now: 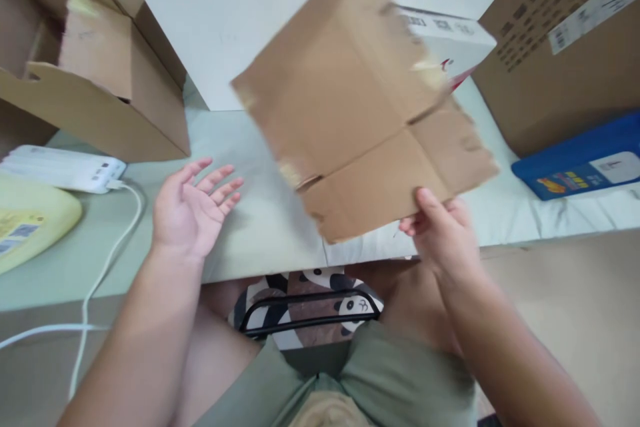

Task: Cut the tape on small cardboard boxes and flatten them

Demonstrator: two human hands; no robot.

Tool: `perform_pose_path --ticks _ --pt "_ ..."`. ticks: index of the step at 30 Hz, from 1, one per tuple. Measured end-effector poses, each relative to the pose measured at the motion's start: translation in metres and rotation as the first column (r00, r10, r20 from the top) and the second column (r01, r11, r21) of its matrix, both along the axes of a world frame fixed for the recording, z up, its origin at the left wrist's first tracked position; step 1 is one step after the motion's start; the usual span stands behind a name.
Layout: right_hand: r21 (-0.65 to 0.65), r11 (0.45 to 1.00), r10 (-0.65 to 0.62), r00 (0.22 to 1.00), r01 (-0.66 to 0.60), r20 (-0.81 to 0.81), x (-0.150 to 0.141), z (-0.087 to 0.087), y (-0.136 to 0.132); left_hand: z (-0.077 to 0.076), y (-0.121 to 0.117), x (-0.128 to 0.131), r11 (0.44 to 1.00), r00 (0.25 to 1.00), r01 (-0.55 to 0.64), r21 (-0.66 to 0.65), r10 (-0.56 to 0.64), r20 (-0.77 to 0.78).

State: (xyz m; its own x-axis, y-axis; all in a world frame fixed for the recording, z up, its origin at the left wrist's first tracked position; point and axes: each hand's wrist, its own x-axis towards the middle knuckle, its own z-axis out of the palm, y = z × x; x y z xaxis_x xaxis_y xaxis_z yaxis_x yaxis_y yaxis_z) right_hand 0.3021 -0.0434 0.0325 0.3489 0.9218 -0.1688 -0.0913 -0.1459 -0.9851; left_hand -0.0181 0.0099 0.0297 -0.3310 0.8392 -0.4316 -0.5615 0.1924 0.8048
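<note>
My right hand (443,233) pinches the lower right edge of a flattened brown cardboard box (360,100), thumb on top, and holds it tilted above the pale green surface (260,213). The cardboard is blurred by motion and has torn tape along its flaps. My left hand (193,210) hovers to the left of the cardboard, palm up and fingers spread, holding nothing and not touching the box.
An open brown carton (95,60) stands at the back left. A white power strip (65,168) with a cable and a yellow object (30,223) lie at the left. Right side: a large brown box (565,47), a blue box (585,160), a white box (450,37).
</note>
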Motion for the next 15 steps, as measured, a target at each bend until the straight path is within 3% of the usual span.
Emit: perform_pose_path --ticks 2,4,8,11,15 --pt "0.063 0.969 -0.241 0.97 0.238 0.044 0.041 0.001 -0.008 0.0 0.0 0.001 1.0 1.0 -0.002 -0.023 0.002 -0.013" --pt "0.159 0.899 -0.422 0.904 0.408 0.065 0.085 0.001 -0.017 -0.002 0.0 0.002 0.999 1.0 0.003 -0.048 -0.005 -0.03" --pt "0.18 0.76 -0.647 0.751 0.624 0.129 0.16 0.003 -0.01 -0.009 0.003 0.007 0.996 0.997 0.044 -0.074 -0.048 -0.055" --pt "0.149 0.734 -0.679 0.721 0.662 0.14 0.198 0.005 0.027 -0.013 0.007 0.015 0.995 0.995 0.065 -0.079 -0.071 -0.074" --pt "0.128 0.692 -0.721 0.677 0.71 0.147 0.234 0.001 0.107 -0.017 0.013 0.023 0.992 0.994 0.048 -0.121 -0.059 -0.093"
